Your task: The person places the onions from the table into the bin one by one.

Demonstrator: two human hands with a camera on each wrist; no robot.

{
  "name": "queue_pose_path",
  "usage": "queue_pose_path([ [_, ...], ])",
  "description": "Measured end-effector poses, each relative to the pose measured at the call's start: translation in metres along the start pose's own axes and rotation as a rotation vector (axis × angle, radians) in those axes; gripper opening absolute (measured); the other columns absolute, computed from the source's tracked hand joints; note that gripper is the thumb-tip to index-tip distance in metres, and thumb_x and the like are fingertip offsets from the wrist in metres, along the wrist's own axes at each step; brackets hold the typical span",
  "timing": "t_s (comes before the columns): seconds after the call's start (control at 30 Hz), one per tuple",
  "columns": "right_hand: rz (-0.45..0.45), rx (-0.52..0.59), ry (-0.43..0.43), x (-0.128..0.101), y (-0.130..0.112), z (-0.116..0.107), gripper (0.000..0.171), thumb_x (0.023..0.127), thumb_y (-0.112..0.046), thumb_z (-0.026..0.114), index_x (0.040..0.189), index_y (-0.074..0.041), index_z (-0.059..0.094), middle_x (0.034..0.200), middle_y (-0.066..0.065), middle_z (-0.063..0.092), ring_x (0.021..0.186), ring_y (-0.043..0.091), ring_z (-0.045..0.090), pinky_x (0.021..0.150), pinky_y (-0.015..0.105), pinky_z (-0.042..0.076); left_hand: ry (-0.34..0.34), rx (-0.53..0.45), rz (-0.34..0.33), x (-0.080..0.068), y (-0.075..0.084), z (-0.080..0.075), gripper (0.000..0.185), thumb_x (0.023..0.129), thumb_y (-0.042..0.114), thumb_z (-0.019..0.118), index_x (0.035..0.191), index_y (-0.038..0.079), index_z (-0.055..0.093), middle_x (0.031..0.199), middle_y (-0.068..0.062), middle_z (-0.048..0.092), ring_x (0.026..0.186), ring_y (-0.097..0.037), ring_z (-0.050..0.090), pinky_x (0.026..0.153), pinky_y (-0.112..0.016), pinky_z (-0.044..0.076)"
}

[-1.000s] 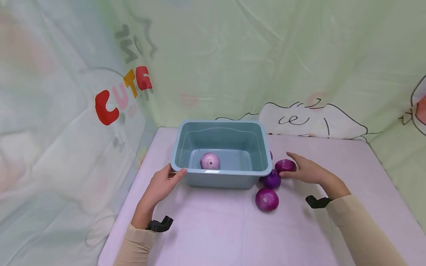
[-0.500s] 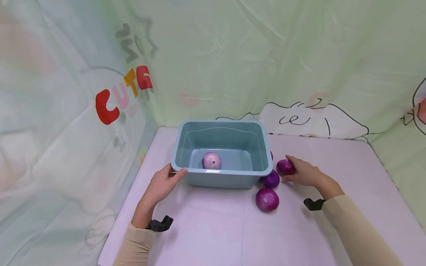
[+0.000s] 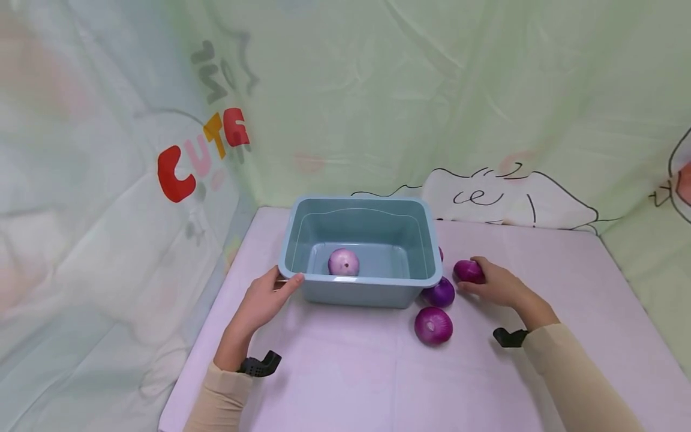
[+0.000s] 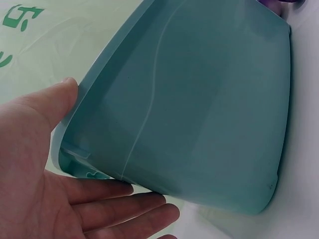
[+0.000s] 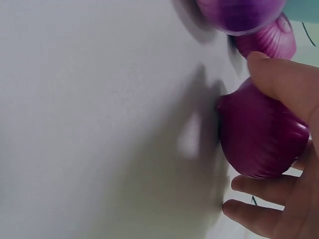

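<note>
My right hand [image 3: 499, 285] grips a red onion [image 3: 468, 272] at the right of the pale blue bin [image 3: 356, 294]. In the right wrist view the thumb lies on one side of this onion [image 5: 261, 132] and fingers reach round the other, close over the cloth. My left hand [image 3: 264, 300] touches the bin's near left corner. The left wrist view shows its thumb at the rim and its fingers stretched out along the bin's outside [image 4: 199, 114]. One paler onion [image 3: 343, 263] lies inside the bin, towards the left.
Two more red onions, a dark one [image 3: 441, 293] by the bin's near right corner and a magenta one [image 3: 433, 326] in front of it, lie on the pale cloth-covered table [image 3: 345, 372]. Another onion [image 3: 440, 254] peeks out behind the bin's right side. Printed curtains [image 3: 345, 108] enclose the table.
The right hand's fingers have drawn in round the red onion. Onion and hand have shifted slightly right, away from the dark onion. The left hand and bin have stayed put.
</note>
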State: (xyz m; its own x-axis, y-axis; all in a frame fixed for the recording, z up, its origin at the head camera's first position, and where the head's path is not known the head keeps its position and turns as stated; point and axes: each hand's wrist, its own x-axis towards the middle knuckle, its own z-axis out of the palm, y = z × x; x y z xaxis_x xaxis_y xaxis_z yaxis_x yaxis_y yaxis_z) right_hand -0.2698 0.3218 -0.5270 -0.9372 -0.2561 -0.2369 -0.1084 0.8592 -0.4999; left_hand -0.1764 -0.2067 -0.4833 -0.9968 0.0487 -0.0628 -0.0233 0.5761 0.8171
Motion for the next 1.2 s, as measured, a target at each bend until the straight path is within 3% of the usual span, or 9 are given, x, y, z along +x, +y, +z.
queue_pose_path([
  [0.2, 0.068, 0.109, 0.042, -0.006, 0.003, -0.007, 0.093, 0.098, -0.059, 0.064, 0.151, 0.009, 0.030, 0.136, 0.037, 0.048, 0.118, 0.054, 0.050, 0.092, 0.066, 0.050, 0.009, 0.005, 0.007, 0.001, 0.000, 0.000, 0.086, 0.092, 0.075, 0.059, 0.153, 0.015, 0.050, 0.132, -0.006, 0.067, 0.121, -0.027, 0.064, 0.093, -0.053, 0.056],
  [0.4, 0.112, 0.296, 0.084, -0.014, -0.005, -0.027, 0.099, 0.102, -0.062, 0.053, 0.153, 0.017, 0.022, 0.144, 0.041, 0.039, 0.127, 0.055, 0.043, 0.099, 0.069, 0.044, 0.005, 0.003, 0.008, 0.001, 0.001, -0.001, 0.087, 0.092, 0.076, 0.058, 0.153, 0.015, 0.050, 0.133, -0.006, 0.066, 0.121, -0.026, 0.064, 0.093, -0.053, 0.055],
  [0.57, 0.106, 0.479, 0.114, -0.018, -0.031, -0.054, 0.100, 0.104, -0.059, 0.051, 0.159, 0.014, 0.008, 0.155, 0.041, 0.026, 0.138, 0.056, 0.032, 0.106, 0.069, 0.038, 0.003, 0.002, 0.007, 0.001, 0.002, -0.001, 0.087, 0.092, 0.076, 0.059, 0.153, 0.014, 0.050, 0.133, -0.006, 0.066, 0.122, -0.026, 0.064, 0.094, -0.053, 0.055],
  [0.77, 0.015, 0.598, 0.144, -0.010, -0.072, -0.079, 0.096, 0.104, -0.055, 0.055, 0.164, 0.002, 0.007, 0.160, 0.033, 0.023, 0.143, 0.050, 0.030, 0.108, 0.061, 0.038, 0.004, -0.003, -0.003, 0.001, 0.000, -0.001, 0.088, 0.091, 0.077, 0.059, 0.153, 0.015, 0.050, 0.133, -0.005, 0.066, 0.121, -0.026, 0.064, 0.093, -0.053, 0.055],
  [0.9, -0.064, 0.706, 0.098, -0.003, -0.103, -0.092, 0.089, 0.106, -0.051, 0.055, 0.166, -0.004, 0.010, 0.161, 0.025, 0.028, 0.141, 0.041, 0.039, 0.105, 0.049, 0.045, 0.004, -0.005, 0.004, 0.001, -0.002, 0.001, 0.088, 0.091, 0.076, 0.059, 0.153, 0.015, 0.049, 0.134, -0.006, 0.065, 0.121, -0.027, 0.064, 0.092, -0.053, 0.056],
  [1.03, -0.164, 0.902, -0.002, 0.007, -0.133, -0.103, 0.072, 0.110, -0.040, 0.053, 0.164, -0.007, 0.020, 0.156, 0.018, 0.039, 0.131, 0.027, 0.055, 0.099, 0.040, 0.052, 0.002, -0.009, 0.006, 0.001, -0.002, 0.001, 0.089, 0.091, 0.076, 0.059, 0.153, 0.014, 0.049, 0.134, -0.006, 0.065, 0.121, -0.027, 0.064, 0.092, -0.052, 0.056],
  [1.2, -0.207, 1.030, -0.102, 0.024, -0.174, -0.112, 0.064, 0.109, -0.035, 0.056, 0.160, -0.007, 0.030, 0.149, 0.012, 0.049, 0.135, 0.032, 0.053, 0.106, 0.051, 0.047, 0.008, -0.009, 0.007, 0.000, -0.001, 0.000, 0.089, 0.091, 0.076, 0.060, 0.153, 0.014, 0.050, 0.133, -0.004, 0.066, 0.120, -0.026, 0.064, 0.092, -0.052, 0.056],
])
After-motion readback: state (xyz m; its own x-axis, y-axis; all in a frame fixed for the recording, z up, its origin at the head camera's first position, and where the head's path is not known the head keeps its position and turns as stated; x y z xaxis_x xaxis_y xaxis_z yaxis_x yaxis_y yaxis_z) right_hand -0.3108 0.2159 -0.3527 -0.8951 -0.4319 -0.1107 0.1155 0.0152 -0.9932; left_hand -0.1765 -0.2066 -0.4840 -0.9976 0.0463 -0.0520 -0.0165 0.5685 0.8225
